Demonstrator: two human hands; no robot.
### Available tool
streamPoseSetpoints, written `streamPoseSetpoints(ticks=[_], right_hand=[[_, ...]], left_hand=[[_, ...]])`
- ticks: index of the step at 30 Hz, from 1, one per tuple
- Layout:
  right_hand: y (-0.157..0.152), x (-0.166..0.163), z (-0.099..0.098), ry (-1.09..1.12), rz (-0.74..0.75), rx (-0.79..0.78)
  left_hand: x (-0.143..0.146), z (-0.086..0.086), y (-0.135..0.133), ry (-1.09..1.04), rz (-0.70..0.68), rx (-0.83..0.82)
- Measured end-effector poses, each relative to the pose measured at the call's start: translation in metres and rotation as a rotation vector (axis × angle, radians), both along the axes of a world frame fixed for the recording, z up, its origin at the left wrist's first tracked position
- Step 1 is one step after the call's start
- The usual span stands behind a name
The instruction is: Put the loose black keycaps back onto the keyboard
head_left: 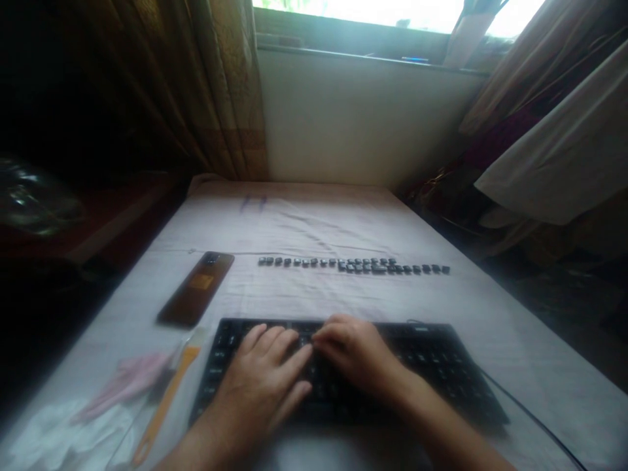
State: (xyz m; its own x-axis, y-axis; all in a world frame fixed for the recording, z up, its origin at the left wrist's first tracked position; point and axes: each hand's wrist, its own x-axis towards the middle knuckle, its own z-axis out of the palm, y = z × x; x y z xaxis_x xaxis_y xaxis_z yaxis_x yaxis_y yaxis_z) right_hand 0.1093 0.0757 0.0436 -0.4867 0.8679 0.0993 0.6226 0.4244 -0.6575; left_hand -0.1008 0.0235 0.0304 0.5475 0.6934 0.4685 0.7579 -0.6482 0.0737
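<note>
A black keyboard [432, 366] lies near the front of a table covered with a pale cloth [318, 222]. My left hand [260, 383] rests flat on the keyboard's left half, fingers stretched out. My right hand [356, 350] is over the keyboard's middle with its fingers curled and pinched at a spot in the upper key rows; what they grip is hidden. Beyond the keyboard, several loose black keycaps [353, 263] lie in a row on the cloth.
A dark phone [196, 289] lies left of the keycap row. An orange-handled tool [167, 399], a pink item [125, 383] and white material [44, 432] sit at the front left. The keyboard's cable [534, 418] runs off to the right. Curtains flank a window behind.
</note>
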Motion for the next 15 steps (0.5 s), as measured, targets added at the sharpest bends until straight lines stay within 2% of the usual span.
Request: streamPoseSetpoints(ticks=[8,15], right_hand=[[0.0090,0.0090,0.0088,0.186,-0.039,-0.235],[0.0079,0.0036,0.0085,0.151,-0.070,-0.210]], left_hand=[[0.0022,-0.0031,-0.0006,-0.023,0.017,0.013],[-0.0004,-0.0021,0.0020,-0.011,0.005,0.111]])
